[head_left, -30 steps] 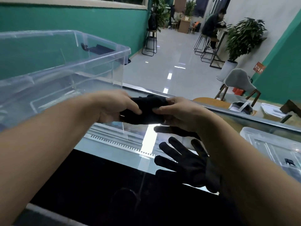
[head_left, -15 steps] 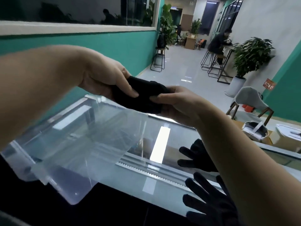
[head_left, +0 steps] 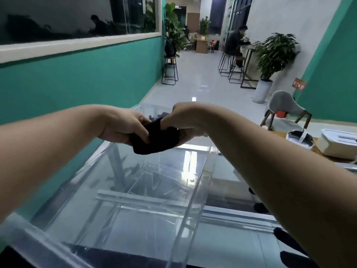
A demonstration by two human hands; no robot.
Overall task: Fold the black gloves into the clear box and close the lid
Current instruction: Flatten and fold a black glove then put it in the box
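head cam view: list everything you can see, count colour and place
folded glove: 1, black, pinched between both hands above the box's far end
clear box: 1, transparent, open, under the forearms
second glove: 1, black, lower right, mostly hidden behind the right forearm
potted plants: several, green, along the hallway
grey chair: 1, right of centre
seated person: 1, dark top, at a high table far back
left hand: gripping the glove
right hand: gripping the glove
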